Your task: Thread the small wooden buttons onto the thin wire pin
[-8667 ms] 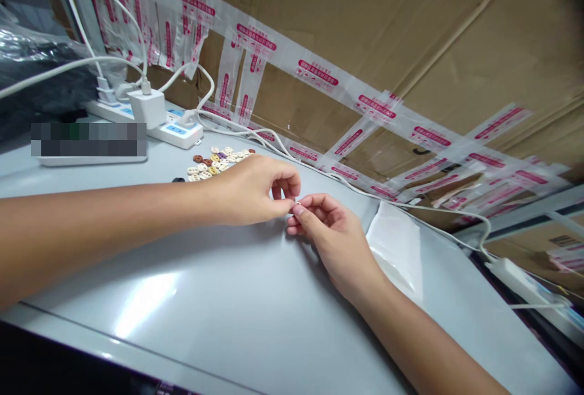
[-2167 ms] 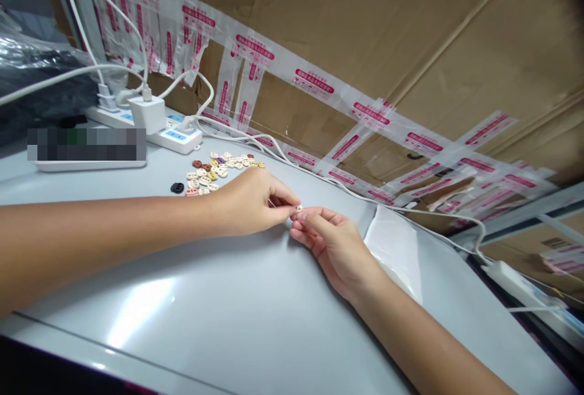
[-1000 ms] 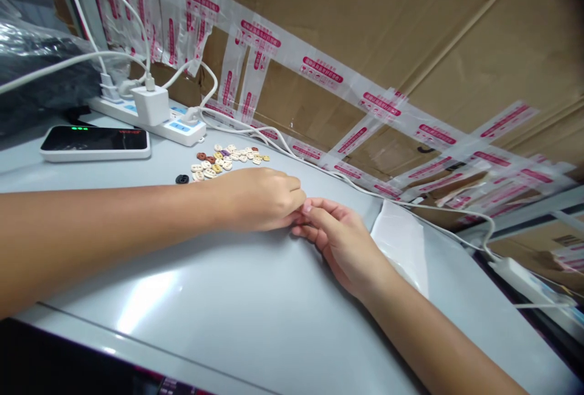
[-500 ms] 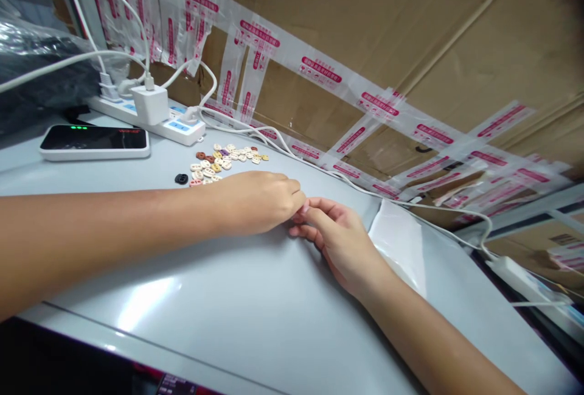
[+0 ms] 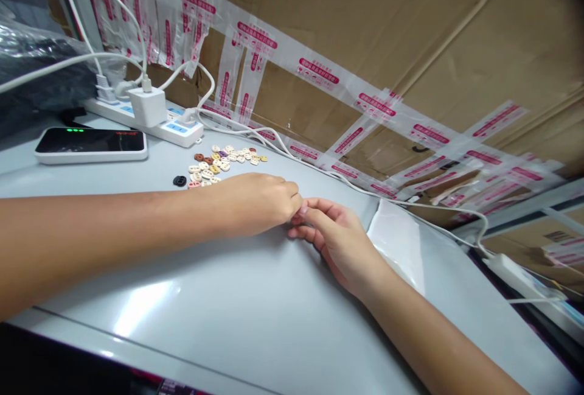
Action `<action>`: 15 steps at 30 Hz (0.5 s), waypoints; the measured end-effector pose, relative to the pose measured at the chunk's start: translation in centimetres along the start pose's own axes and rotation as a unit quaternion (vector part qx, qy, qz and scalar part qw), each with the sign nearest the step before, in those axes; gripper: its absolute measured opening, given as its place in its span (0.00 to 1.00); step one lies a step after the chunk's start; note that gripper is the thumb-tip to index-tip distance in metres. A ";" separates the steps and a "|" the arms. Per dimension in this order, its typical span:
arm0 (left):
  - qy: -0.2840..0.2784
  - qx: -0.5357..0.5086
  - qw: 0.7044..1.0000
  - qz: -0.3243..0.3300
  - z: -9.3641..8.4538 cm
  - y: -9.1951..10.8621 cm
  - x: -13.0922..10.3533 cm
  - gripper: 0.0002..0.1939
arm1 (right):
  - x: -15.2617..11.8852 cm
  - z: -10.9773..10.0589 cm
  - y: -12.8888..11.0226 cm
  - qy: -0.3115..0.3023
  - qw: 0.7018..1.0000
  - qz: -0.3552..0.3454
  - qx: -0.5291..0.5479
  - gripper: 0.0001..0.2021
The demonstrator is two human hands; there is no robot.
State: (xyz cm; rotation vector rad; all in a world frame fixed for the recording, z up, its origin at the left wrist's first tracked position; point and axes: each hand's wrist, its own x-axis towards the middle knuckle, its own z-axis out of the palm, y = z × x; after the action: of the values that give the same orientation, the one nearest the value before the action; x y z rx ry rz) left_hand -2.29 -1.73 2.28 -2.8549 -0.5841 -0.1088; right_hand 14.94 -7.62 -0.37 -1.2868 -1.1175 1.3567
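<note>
My left hand (image 5: 264, 203) is closed over the grey table (image 5: 219, 297), its back turned to the camera and its fingertips hidden. Against its fingers, my right hand (image 5: 331, 230) pinches with thumb and forefinger, the lower fingers curled. Whatever lies between the fingertips is too small or too covered to make out. Behind my left hand is a loose spread of small buttons (image 5: 223, 165), mostly cream, with some brown, yellow, pink and purple ones. A dark button (image 5: 179, 181) lies a little apart at their left.
At the back left stand a white power strip (image 5: 182, 134) with a plugged charger (image 5: 148, 107) and a black-topped device (image 5: 91, 145). White cables (image 5: 283, 148) run along the taped cardboard (image 5: 387, 30). A white plastic bag (image 5: 396, 243) lies right of my right hand.
The view has shifted very slightly. Both hands keep nearly the same place and pose, fingertips still together.
</note>
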 end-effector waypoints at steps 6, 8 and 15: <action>0.026 -0.006 1.000 -0.002 0.4 -0.2 0.0 0.07 | 0.3 0.2 0.1 0.004 1.000 -0.008 -0.007 0.14; 0.026 -0.013 1.000 -0.012 0.6 -0.2 0.0 0.07 | 0.5 0.3 -0.2 0.017 0.999 -0.009 -0.030 0.15; 0.077 -0.026 0.993 -0.084 0.5 -1.3 -0.5 0.18 | -2.6 -4.9 -6.6 0.140 0.803 -0.141 -0.562 0.11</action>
State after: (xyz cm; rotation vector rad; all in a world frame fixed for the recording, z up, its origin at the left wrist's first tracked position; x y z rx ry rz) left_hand -3.22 -0.65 1.98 -2.8087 -0.7972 -0.3750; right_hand 20.10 -9.09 6.40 -1.9193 -1.8935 0.1360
